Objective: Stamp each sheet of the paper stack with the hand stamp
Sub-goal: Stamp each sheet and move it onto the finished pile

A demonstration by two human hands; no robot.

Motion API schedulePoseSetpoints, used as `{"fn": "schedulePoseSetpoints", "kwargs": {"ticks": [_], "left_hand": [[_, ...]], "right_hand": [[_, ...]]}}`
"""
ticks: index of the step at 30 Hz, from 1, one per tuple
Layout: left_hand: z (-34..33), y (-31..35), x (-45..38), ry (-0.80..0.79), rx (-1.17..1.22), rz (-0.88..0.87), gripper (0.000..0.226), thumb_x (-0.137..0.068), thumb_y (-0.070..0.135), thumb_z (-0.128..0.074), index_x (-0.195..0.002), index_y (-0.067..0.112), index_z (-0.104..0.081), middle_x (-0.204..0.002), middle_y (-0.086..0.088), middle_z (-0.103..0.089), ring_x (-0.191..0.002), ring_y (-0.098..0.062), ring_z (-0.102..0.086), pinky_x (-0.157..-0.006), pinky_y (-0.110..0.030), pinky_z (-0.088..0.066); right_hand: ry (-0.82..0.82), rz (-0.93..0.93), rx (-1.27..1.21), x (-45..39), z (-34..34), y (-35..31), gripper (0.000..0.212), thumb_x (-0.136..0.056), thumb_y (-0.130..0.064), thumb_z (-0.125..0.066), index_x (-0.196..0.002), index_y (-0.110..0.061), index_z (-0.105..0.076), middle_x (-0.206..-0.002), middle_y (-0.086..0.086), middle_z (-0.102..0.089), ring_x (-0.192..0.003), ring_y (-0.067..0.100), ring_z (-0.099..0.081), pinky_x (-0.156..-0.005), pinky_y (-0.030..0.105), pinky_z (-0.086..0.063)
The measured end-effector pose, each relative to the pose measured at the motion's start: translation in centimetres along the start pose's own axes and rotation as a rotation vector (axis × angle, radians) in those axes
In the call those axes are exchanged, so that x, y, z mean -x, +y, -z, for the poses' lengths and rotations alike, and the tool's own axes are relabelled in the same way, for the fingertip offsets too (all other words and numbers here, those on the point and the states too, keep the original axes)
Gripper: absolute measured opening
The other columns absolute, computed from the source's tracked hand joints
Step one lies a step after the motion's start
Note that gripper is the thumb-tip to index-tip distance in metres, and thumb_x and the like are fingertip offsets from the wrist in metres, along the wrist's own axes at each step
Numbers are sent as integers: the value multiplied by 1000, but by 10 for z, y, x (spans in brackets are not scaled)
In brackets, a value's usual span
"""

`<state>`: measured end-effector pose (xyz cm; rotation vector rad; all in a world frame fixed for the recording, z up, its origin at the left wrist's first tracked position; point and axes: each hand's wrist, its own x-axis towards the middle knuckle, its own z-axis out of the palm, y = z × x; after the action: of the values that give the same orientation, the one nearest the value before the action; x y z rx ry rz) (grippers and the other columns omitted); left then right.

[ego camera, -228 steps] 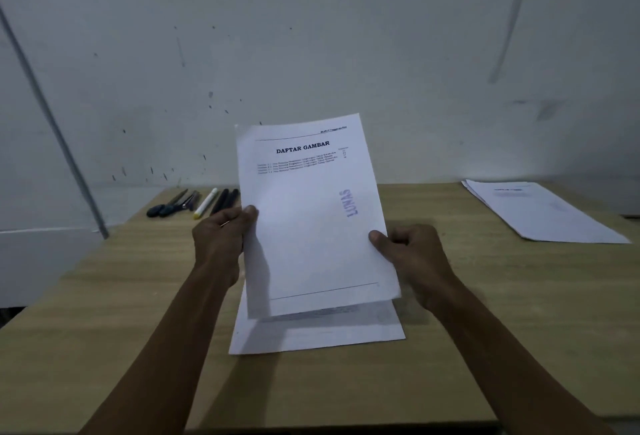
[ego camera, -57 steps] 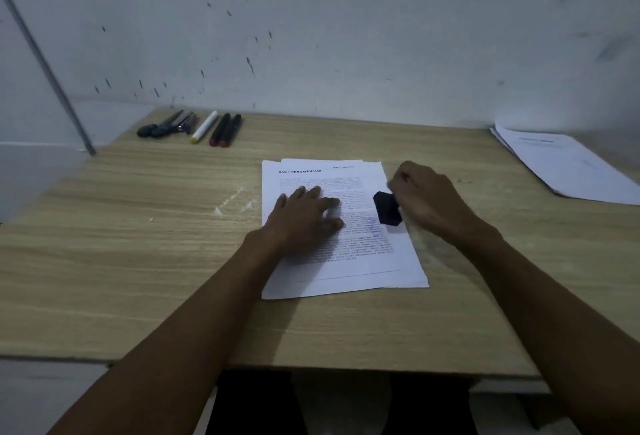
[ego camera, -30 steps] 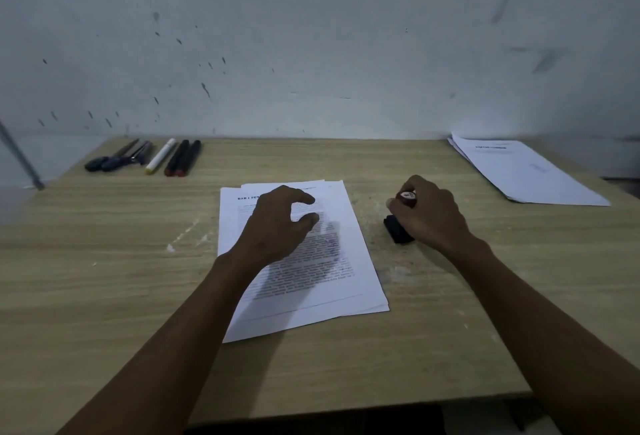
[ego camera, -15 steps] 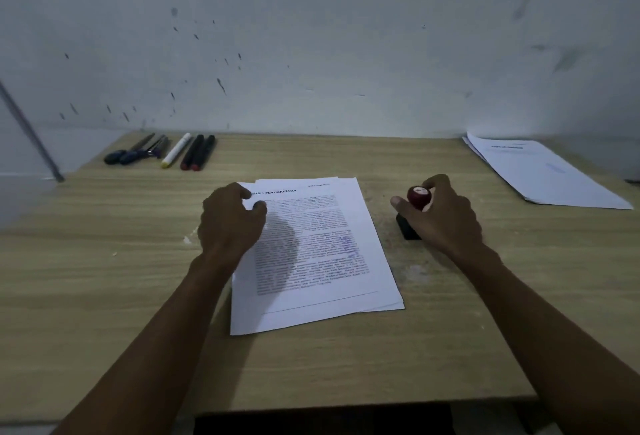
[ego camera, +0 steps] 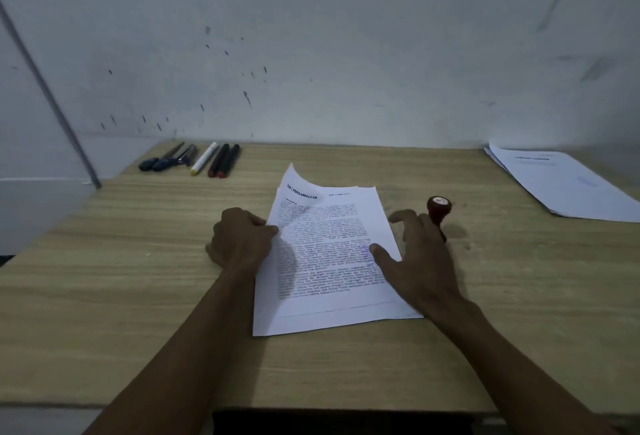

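Paper stack (ego camera: 332, 261) lies near the middle of the tabletop (ego camera: 104, 296), its long side running away from the person and slightly skewed. Printed text covers the top sheet (ego camera: 311, 220), and a faint blue-violet mark shows near its right edge. The top sheet's far left corner is lifted and curls upward, clear of the sheets beneath.

Left hand (ego camera: 242, 244) rests at the stack's left edge, fingers curled, thumb and fingers pinching the left margin of the top sheet. The left forearm reaches in from the lower left.

Right hand (ego camera: 415, 258) lies spread over the stack's right edge, fingers straight and parted, thumb tip on the paper beside the blue-violet mark. It grips nothing. The right forearm reaches in from the lower right.

Hand stamp (ego camera: 438, 209) stands upright on the tabletop just right of the stack, behind the right hand's fingers, its dark red knob uppermost. Whether the fingers touch it cannot be told.

Second pile of sheets (ego camera: 561, 185) lies at the far right of the tabletop, well apart. A row of pens and markers (ego camera: 197, 159) lies at the far left, along the wall (ego camera: 346, 53).
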<state>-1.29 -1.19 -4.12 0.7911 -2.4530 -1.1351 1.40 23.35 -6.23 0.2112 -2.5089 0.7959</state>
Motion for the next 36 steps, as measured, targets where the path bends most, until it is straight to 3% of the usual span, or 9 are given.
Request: {"fn": "schedulePoseSetpoints", "kwargs": {"ticks": [6,11,15,18,21,23,26,30,36], "left_hand": [[1,-5,-2,6,97,-69,29,-76,29,-80,-96,9,-76,-98,-14,-74,-91,-32,-68,-81,-44,-56],[9,-9,-5,-20,360,-164,14,-85,14,-72,-90,1,-75,-88,-14,-72,-83,-29,-67,-75,-38,-54],[23,-15,-12,-99,635,-94,8,-87,16,-70,-81,10,-71,-80,-7,-69,-78,-24,-62,-71,-37,-52],[33,-17,-21,-157,799,16,9,-87,16,-69,-88,7,-71,-86,-8,-69,-85,-28,-62,-83,-40,-53],[41,-11,-27,-183,894,54,11,-87,14,-68,-91,4,-71,-89,-8,-70,-85,-27,-64,-83,-35,-50],[44,-6,-28,-192,939,55,12,-87,11,-68,-95,2,-70,-91,-8,-70,-84,-25,-65,-81,-33,-50],[50,10,-28,-184,986,31,20,-86,9,-68,-103,-2,-67,-89,-8,-69,-78,-22,-65,-72,-32,-52],[53,48,-26,-178,966,-55,18,-86,8,-69,-101,0,-67,-99,-13,-67,-84,-27,-63,-75,-35,-52],[32,127,-17,-179,910,-177,17,-79,13,-77,-91,3,-72,-80,-4,-69,-71,-19,-62,-63,-31,-52]], "right_hand": [[-17,-34,-81,0,1,-5,36,-80,-33,-75,-109,-19,-57,-93,-7,-52,-88,12,-51,-67,29,-38],[19,-70,-134,-1,2,-10,29,-80,-30,-76,-102,-19,-61,-81,-13,-49,-73,1,-47,-58,20,-34],[0,-181,-259,-7,5,-16,39,-83,-36,-74,-116,-16,-64,-100,-2,-62,-88,8,-56,-69,20,-41],[-152,-315,-453,-16,16,-28,45,-87,-42,-69,-122,-15,-63,-109,0,-66,-99,15,-63,-77,25,-47],[-282,-331,-693,-23,28,-38,16,-93,-27,-66,-91,-14,-75,-89,0,-77,-84,19,-73,-67,24,-55],[-299,-328,-742,-24,34,-42,15,-93,-19,-65,-86,-12,-76,-82,-1,-77,-74,14,-74,-61,20,-56],[-264,-327,-770,-27,45,-44,16,-92,-17,-67,-91,-4,-76,-86,4,-77,-77,20,-75,-70,31,-60],[-161,-298,-805,-39,67,-40,12,-89,-12,-70,-80,-6,-76,-74,0,-76,-66,13,-73,-52,20,-53],[52,-329,-712,-65,117,-10,25,-79,-18,-81,-63,-2,-70,-66,6,-74,-60,15,-71,-51,28,-53]]}}
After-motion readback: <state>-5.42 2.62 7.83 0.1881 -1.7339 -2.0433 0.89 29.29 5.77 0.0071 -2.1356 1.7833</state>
